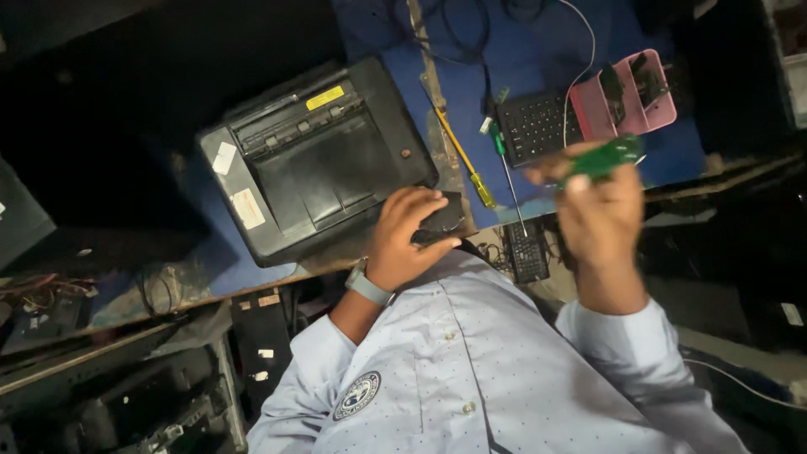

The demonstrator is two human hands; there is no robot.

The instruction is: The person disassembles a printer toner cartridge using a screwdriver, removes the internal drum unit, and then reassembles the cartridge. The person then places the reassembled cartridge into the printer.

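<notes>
1. Nearest us we see the light blue dotted shirt (471, 361) with a round badge, and a grey watch (368, 287) on the left wrist.
2. Our left hand (407, 237) curls its fingers closed over a small black part (441, 220) lying just beside the black printer (315, 160), at the printer's front right corner.
3. Our right hand (598, 217), raised well right of the printer, pinches a blurred green circuit board (607, 158) between its fingertips.
4. Right of the printer lie a yellow-handled screwdriver (461, 156) and a green-handled one (504, 168).
5. Farther right of the printer, on the blue mat (538, 50), sit a black keypad (534, 126) and a pink tray (622, 105).
</notes>
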